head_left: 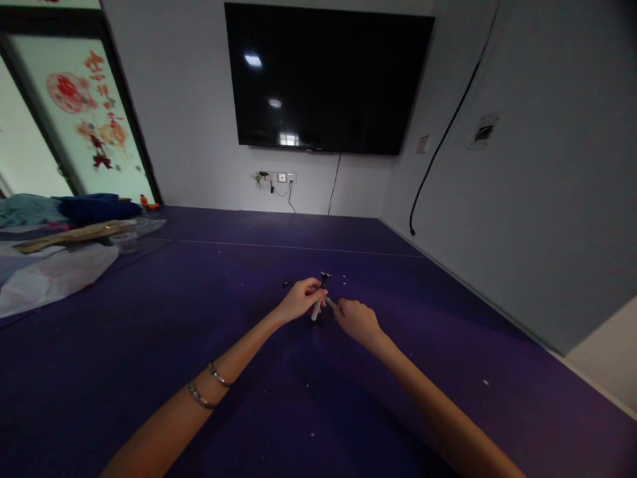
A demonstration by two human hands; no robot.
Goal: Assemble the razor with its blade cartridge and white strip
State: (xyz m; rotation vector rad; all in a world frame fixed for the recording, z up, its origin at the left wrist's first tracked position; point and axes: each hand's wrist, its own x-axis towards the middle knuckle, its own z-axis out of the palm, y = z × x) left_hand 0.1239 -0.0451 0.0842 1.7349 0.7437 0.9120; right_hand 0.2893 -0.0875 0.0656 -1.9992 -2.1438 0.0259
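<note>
Out in the middle of the purple table point(149, 345) there's a small white stick point(316, 309), propped at a slant with its lower end near the tabletop and a dark little fitting point(325, 276) at its top. What exactly that fitting is, the view is too small and dim to tell. The left hand point(298, 300) has its fingers curled around the upper part of the stick, pinching it from the left. The right hand point(355, 320) comes in from the other side, fingers drawn together into a loose fist, gripping a second pale sliver point(330, 303) whose tip meets the stick. The two hands sit just beside each other, almost touching. On the left wrist, two thin bracelets point(209, 385). A few white specks point(343, 275) lie scattered on the table past the hands. Farther out, a large dark screen point(328, 76) hangs on the wall, with sockets point(281, 177) below it, and heaped cloth and plastic sheeting point(54, 272) sit at the far left of the table.
</note>
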